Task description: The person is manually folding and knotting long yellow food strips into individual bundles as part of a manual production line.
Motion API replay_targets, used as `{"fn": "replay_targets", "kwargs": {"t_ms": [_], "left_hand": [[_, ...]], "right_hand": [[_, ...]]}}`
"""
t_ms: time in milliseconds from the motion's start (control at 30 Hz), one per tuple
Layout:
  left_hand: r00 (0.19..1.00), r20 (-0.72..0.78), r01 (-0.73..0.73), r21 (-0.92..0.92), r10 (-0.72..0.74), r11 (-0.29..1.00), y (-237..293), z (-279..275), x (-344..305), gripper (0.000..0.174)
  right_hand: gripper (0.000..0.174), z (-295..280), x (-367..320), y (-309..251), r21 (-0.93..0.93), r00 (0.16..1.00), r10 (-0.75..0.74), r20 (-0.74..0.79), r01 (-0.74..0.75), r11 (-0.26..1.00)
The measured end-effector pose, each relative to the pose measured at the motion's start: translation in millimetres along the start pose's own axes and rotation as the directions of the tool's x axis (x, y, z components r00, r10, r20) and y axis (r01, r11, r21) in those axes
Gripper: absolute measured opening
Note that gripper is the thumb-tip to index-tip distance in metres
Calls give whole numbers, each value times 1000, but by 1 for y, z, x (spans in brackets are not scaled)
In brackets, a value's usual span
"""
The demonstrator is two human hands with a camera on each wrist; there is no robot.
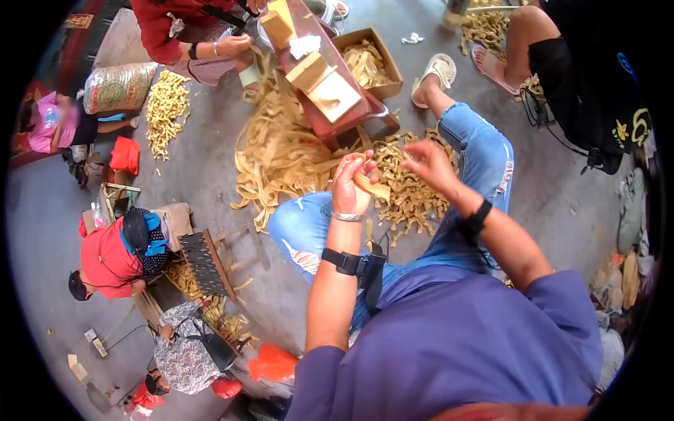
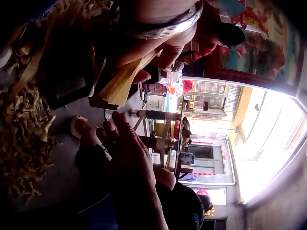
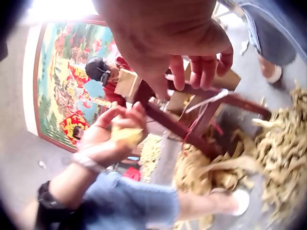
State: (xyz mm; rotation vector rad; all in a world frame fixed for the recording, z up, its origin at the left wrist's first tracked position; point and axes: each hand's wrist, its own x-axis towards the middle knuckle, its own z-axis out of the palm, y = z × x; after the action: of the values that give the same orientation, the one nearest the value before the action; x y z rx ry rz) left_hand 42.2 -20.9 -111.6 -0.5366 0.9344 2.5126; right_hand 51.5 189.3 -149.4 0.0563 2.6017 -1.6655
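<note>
My left hand (image 1: 353, 184) grips a short pale-yellow strip (image 1: 372, 187), with its fingers curled round one end. In the left wrist view the strip (image 2: 123, 82) sticks out flat below the fingers. My right hand (image 1: 433, 165) is held a little to the right of it, holding nothing visible, its fingers loosely bent and apart from the strip. The right wrist view shows the right hand (image 3: 175, 43) with fingers hanging down and the left hand (image 3: 108, 136) round the strip. Below both hands lies a pile of short knotted yellow pieces (image 1: 414, 200).
Long flat strips (image 1: 270, 151) are heaped on the floor ahead, beside a red bench (image 1: 351, 116) with wooden blocks (image 1: 337, 98). Behind it is a cardboard box (image 1: 393, 88). Several people sit around; a person in red (image 1: 158, 35) is at the front left.
</note>
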Motion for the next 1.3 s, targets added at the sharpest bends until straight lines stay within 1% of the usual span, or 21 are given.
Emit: {"fn": "replay_targets", "kwargs": {"t_ms": [33,100,167,333,433,500,567,633,800,900,933,967,1033,1067,1100,1133,1167,1200,1233,1267,1300], "left_hand": [[1000,21,-2,-117,5,993,-5,3,1,8],[998,69,16,-141,-7,990,-20,1,-2,10],[994,107,9,-143,7,990,-31,11,1,11],[978,-71,-205,-100,198,974,-7,-2,2,8],[986,-79,-151,-5,150,989,1,-18,-13,7],[980,-123,-146,65,153,987,-3,-22,-21,6],[974,-164,-117,212,153,970,-11,-25,-32,8],[972,-166,-78,429,163,900,-19,-29,-33,9],[989,-110,146,716,-97,683,-54,-25,-32,23],[976,214,-214,926,35,311,-74,-30,-35,19],[927,333,-360,919,173,159,-79,-22,-35,16],[849,439,-454,891,294,-18,-83,-16,-36,14],[862,419,-430,903,287,-28,-52,19,-52,11],[860,386,-429,901,334,62,-35,35,-64,9],[851,363,-443,885,379,147,-16,48,-74,8],[772,365,-488,864,521,119,7,58,-90,8],[675,363,-534,842,643,85,30,63,-107,7],[567,359,-579,814,741,48,50,62,-123,6],[510,296,-511,859,807,8,72,54,-140,6],[507,150,-405,910,849,82,81,24,-146,10],[501,-16,-377,896,865,235,91,-4,-147,12]], "right_hand": [[28,-1,-16,-26,224,964,185,191,-227,948],[22,1,-42,-63,494,938,151,311,-295,818],[17,1,-50,-62,393,928,231,292,-337,855],[16,-48,-24,-49,285,955,295,9,-285,915],[18,-69,12,-30,244,948,288,-134,-250,937],[20,-84,37,-27,68,954,243,-178,-234,970],[22,-94,57,-19,-104,983,81,-166,-99,990],[23,-99,68,-34,-98,976,136,-167,-154,983],[26,-86,120,-33,-139,981,57,-183,-83,987],[32,-72,160,-38,-39,988,48,-149,-54,998],[35,-63,173,-38,11,992,58,-109,-57,998],[47,-58,189,-23,47,999,-28,-30,29,998],[55,-53,199,-38,-224,979,-175,-101,149,963],[43,-52,190,-58,-84,929,-313,-197,303,949],[39,-60,171,-89,13,930,-320,-182,328,945],[34,-65,138,-132,74,908,-370,-195,389,918],[32,-61,100,-177,126,868,-471,-155,490,862],[25,-54,61,-217,196,886,-463,5,453,869],[23,-48,23,-256,251,881,-444,166,397,883],[19,-39,-6,-280,268,779,-508,368,435,860],[16,-25,-28,-295,302,578,-604,550,536,788]]}}
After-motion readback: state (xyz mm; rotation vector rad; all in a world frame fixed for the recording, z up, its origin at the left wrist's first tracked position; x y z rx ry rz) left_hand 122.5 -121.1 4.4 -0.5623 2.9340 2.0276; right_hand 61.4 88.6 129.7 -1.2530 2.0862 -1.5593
